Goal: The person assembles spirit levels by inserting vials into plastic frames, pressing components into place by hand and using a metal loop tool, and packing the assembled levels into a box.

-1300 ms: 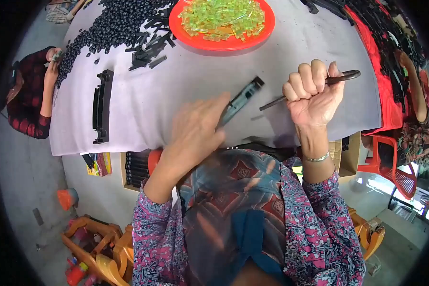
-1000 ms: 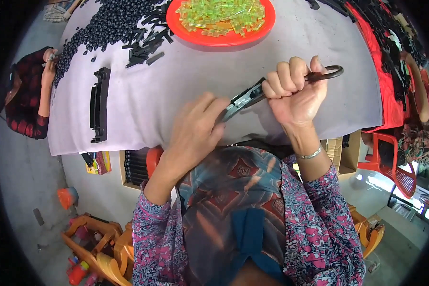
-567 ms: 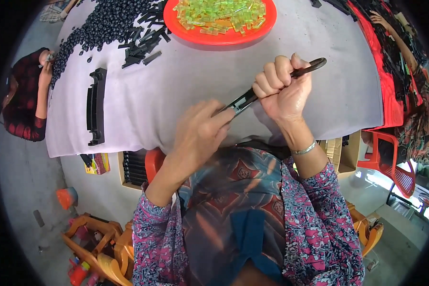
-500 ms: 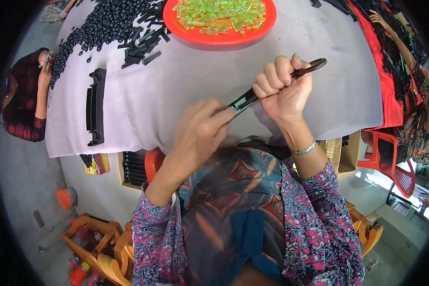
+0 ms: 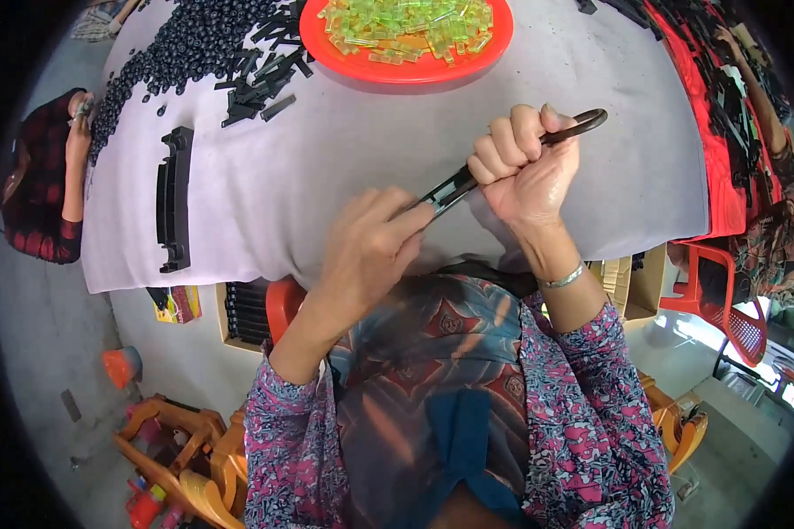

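Note:
My right hand (image 5: 528, 163) is closed in a fist around a long dark bar (image 5: 448, 189). The bar runs slantwise over the near part of the table. Its upper end, a brownish rounded loop, sticks out past my right thumb; a slot with a pale part shows in the stretch between my hands. My left hand (image 5: 370, 251) is closed on the bar's lower end, index finger along it and knuckles slightly blurred. The palm side of that grip is hidden. Left of my hands, a long black slotted plastic piece (image 5: 178, 198) lies on the pale tablecloth (image 5: 326, 132).
A red plate (image 5: 406, 78) of yellow-green clear pieces (image 5: 406, 22) stands at the far middle. Black beads (image 5: 185, 44) and black strips (image 5: 265, 88) lie piled at far left. Co-workers sit at both sides. Below the table's right edge is a red chair (image 5: 723, 309).
My hands and the bar stay in nearly the same place, with my left hand a touch lower. At the right, a co-worker's hand and arm have shifted.

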### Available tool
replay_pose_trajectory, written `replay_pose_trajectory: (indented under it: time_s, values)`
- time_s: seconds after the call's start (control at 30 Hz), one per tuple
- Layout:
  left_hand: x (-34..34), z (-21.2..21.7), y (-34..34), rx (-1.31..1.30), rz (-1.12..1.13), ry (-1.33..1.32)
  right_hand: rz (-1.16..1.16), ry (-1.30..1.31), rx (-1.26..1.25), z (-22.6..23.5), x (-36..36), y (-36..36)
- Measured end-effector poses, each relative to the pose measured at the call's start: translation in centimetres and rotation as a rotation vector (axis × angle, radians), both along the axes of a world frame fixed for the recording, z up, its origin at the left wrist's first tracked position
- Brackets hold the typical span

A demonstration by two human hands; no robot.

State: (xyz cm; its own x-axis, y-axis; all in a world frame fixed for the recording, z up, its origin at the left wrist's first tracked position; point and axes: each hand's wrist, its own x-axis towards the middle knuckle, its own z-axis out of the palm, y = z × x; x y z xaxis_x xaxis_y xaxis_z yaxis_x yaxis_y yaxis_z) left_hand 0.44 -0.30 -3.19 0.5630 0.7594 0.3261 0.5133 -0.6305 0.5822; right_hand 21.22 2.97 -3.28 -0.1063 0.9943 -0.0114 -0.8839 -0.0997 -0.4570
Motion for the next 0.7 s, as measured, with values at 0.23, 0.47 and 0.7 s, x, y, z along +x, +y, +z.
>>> replay_pose_trajectory:
  time_s: [0.23, 0.47, 0.7]
  values:
    - [-0.12, -0.02, 0.23, -0.046, -0.010, 0.007, 0.008, 0.008, -0.027, -0.16, -0.24, 0.24]
    - [0.04, -0.41, 0.14, -0.050, -0.013, 0.003, -0.017, -0.037, -0.045, -0.15, -0.42, 0.22]
    - [0.18, -0.51, 0.16, -0.015, -0.003, -0.009, -0.010, -0.029, -0.013, -0.43, -0.32, 0.24]
